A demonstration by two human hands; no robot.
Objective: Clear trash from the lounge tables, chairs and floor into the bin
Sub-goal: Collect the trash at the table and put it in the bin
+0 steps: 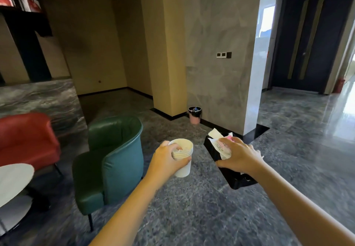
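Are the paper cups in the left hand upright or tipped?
Upright: the stacked paper cups have their open mouth on top and base below, gripped by the left hand.

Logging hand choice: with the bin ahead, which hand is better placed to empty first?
Probably left: the left hand grips one compact cup stack, roughly in line with the bin; the right hand pins loose napkins on a black tray.

No writing, label, brand, number or sign is legible here: the red-and-white printed items [28, 2] on the dark shelf [25, 20] and the pink wrapper [223, 145] on the black tray [212, 148] are too blurred to read.
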